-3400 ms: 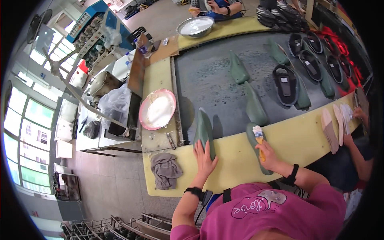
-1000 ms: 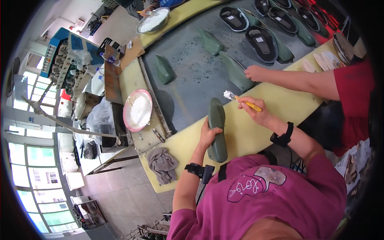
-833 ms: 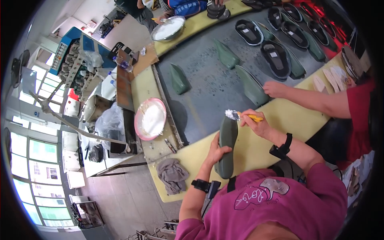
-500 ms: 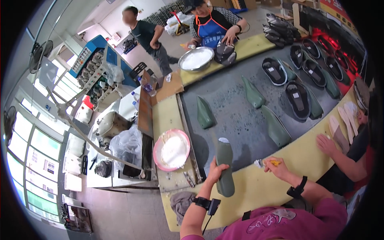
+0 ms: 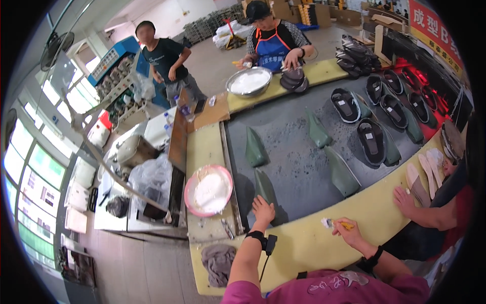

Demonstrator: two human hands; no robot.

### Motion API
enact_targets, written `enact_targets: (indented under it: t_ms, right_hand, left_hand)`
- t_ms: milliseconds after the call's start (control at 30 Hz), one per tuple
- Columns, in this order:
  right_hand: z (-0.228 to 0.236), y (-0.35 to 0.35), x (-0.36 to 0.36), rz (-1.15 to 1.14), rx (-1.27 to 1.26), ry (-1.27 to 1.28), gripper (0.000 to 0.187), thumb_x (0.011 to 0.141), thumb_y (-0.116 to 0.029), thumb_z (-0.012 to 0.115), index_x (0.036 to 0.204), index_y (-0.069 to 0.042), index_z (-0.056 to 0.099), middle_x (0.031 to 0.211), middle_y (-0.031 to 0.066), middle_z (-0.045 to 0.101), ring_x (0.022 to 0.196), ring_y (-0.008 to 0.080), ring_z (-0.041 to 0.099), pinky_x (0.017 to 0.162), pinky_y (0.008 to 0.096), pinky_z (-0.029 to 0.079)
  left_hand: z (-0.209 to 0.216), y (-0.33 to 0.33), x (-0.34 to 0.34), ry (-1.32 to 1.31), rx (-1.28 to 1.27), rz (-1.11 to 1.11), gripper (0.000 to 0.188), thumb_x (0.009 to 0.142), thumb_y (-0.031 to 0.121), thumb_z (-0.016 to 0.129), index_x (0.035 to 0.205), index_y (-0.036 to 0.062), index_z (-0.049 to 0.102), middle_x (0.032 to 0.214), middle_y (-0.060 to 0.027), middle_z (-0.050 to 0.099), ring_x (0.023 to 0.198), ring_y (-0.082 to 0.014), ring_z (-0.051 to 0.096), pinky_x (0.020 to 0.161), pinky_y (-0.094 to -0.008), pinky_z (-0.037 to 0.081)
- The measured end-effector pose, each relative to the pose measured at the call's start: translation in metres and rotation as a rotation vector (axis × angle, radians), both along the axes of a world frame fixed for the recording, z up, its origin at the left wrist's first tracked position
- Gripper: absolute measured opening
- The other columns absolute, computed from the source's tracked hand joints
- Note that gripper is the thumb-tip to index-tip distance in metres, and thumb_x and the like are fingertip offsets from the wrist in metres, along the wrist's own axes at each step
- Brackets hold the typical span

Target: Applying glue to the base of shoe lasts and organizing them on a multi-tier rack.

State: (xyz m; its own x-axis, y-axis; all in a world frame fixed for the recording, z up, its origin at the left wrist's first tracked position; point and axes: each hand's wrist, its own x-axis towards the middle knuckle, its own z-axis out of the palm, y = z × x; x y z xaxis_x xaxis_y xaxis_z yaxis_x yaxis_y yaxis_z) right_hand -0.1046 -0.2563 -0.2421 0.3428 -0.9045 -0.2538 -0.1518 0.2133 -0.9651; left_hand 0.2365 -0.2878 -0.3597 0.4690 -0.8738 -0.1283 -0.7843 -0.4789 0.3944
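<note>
My left hand (image 5: 264, 211) rests with fingers outstretched on the near end of a green shoe last (image 5: 263, 186), which lies on the dark grey work surface. In my right hand (image 5: 349, 234) is a small brush (image 5: 328, 223) with a yellow handle and white-coated bristles, held over the yellow front ledge. Beyond the touched last lies another green last (image 5: 256, 147). Two more, a farther last (image 5: 318, 129) and a nearer last (image 5: 343, 171), lie to its right. Left of my left hand stands a pink-rimmed bowl (image 5: 188, 191) of white paste.
Shoe uppers (image 5: 372, 144) and lasts line the right side. A co-worker in a blue apron (image 5: 271, 50) works across the table by a metal basin (image 5: 230, 87); another person (image 5: 169, 61) stands behind. A neighbour's hand (image 5: 405, 200) rests at right near insoles (image 5: 419, 185). A grey cloth (image 5: 218, 264) lies front left.
My left hand has set the green last down on the dark surface and its fingers have spread. My right hand still holds the brush. The person at the back has turned this way.
</note>
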Motion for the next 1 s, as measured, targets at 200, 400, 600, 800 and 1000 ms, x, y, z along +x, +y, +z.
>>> enact_targets:
  t_ms: [200,400,600,800,1000]
  right_hand:
    - [0.009,-0.018,0.012,0.131,-0.19,0.008,0.021,0.092,-0.021,0.05,0.096,-0.003,0.06,0.073,0.0016,0.062,0.068,0.0072,0.057,0.06,0.0222,0.044]
    - [0.014,-0.024,0.05,0.373,-0.197,-0.118,0.017,0.09,-0.015,0.049,0.098,-0.003,0.057,0.074,0.004,0.063,0.068,0.0096,0.059,0.06,0.0225,0.044]
    - [0.022,0.009,0.1,0.591,-0.376,-0.127,0.014,0.087,-0.009,0.055,0.099,-0.003,0.056,0.074,0.0075,0.062,0.068,0.0147,0.061,0.063,0.0275,0.048]
    - [0.024,0.03,0.16,0.613,-0.67,-0.095,0.013,0.083,-0.005,0.057,0.095,-0.003,0.057,0.078,0.0121,0.062,0.066,0.0252,0.062,0.06,0.03,0.048]
    - [0.043,0.027,0.287,0.585,-0.955,-0.115,0.012,0.08,-0.006,0.059,0.091,-0.004,0.056,0.081,0.0145,0.063,0.069,0.0315,0.062,0.059,0.035,0.049]
  left_hand:
    - [0.05,0.077,-0.013,0.236,-0.4,-0.311,0.049,0.077,0.02,0.063,0.12,0.001,0.049,0.126,-0.0252,0.044,0.118,-0.0403,0.041,0.099,-0.0415,0.035]
    - [0.117,0.194,-0.008,0.152,-0.55,0.088,0.036,0.075,0.007,0.061,0.11,-0.0013,0.054,0.113,-0.0213,0.052,0.106,-0.0369,0.05,0.091,-0.0396,0.04]
    - [0.123,0.269,0.032,-0.114,-0.48,0.347,0.043,0.078,0.015,0.061,0.116,-0.0013,0.05,0.121,-0.0222,0.047,0.111,-0.0392,0.045,0.091,-0.0455,0.037]
    - [0.072,0.286,0.061,-0.276,-0.011,0.348,0.066,0.082,0.031,0.056,0.135,0.0016,0.028,0.137,-0.0251,0.029,0.126,-0.0439,0.027,0.094,-0.0602,0.027]
    - [0.072,0.286,0.052,-0.264,0.017,0.284,0.067,0.083,0.034,0.054,0.135,-0.0004,0.03,0.14,-0.0262,0.026,0.126,-0.0466,0.025,0.099,-0.0571,0.023]
